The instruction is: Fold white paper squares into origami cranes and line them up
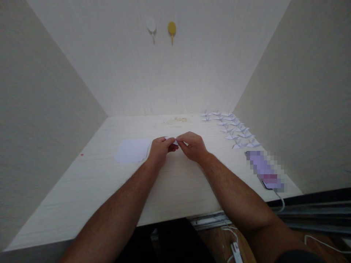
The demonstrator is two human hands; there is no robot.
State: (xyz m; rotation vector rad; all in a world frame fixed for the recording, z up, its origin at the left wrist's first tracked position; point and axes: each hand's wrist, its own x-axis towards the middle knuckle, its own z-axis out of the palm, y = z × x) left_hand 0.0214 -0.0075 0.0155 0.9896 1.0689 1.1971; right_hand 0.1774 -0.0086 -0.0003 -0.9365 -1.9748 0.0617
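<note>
Above the middle of the white table, my left hand point(162, 147) and my right hand point(192, 144) meet at a small folded piece of white paper point(173, 141). My left thumb and fingers pinch the paper, and part of it shows past them. On its right end the thumb and forefinger of my right hand are closed. Most of the paper is hidden by my fingers, so its full shape cannot be made out. To the left of my left hand lies a stack of white paper sheets point(132, 150), flat on the table.
Several folded white paper cranes point(231, 137) stand in rows at the back right of the table point(175, 190). A phone point(264, 171) with a white cable lies near the right edge. Walls enclose the back and sides. Two hooks, one yellow point(172, 28), are on the back wall.
</note>
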